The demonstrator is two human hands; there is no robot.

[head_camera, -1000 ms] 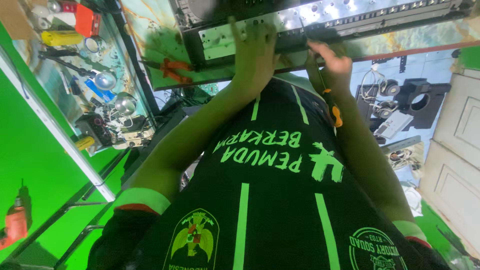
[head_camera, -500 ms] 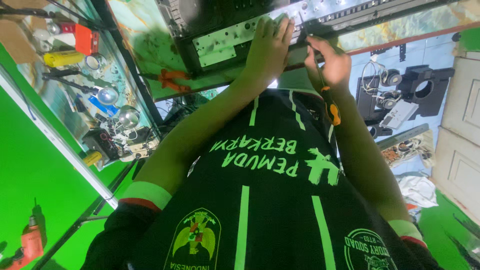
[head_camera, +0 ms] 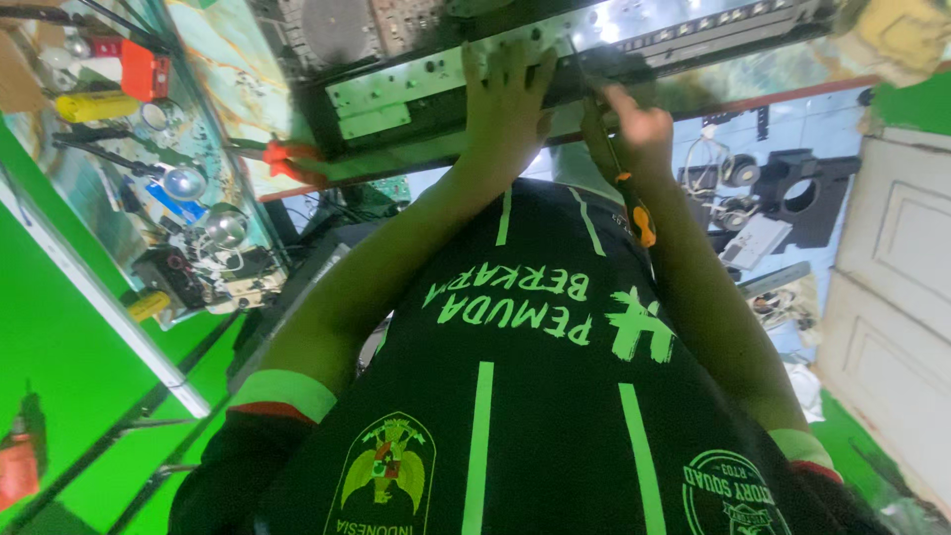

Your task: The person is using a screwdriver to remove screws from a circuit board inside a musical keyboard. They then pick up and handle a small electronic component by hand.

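A black electronic unit with a pale metal panel [head_camera: 381, 99] lies on a green marbled tabletop [head_camera: 223, 69]. My left hand [head_camera: 505, 109] rests flat on the unit's near edge, fingers spread and pointing away from me. Just to its right, my right hand [head_camera: 639, 129] is closed around a screwdriver [head_camera: 634, 203] with an orange and black handle. The shaft runs up to the unit's edge, and its tip is hidden in the dark gap there. My black shirt with green stripes fills the lower half of the view.
Red-handled pliers [head_camera: 287, 159] lie on the table left of the unit. A glass shelf at the left holds a yellow tube [head_camera: 94, 106], a red box [head_camera: 139, 67], round metal parts [head_camera: 183, 183] and wires. Speaker parts [head_camera: 792, 198] and a white door [head_camera: 892, 287] are at the right.
The view has tilted and drawn closer. My left hand stays pressed on the unit. My right hand has shifted slightly with the screwdriver against the unit's edge.
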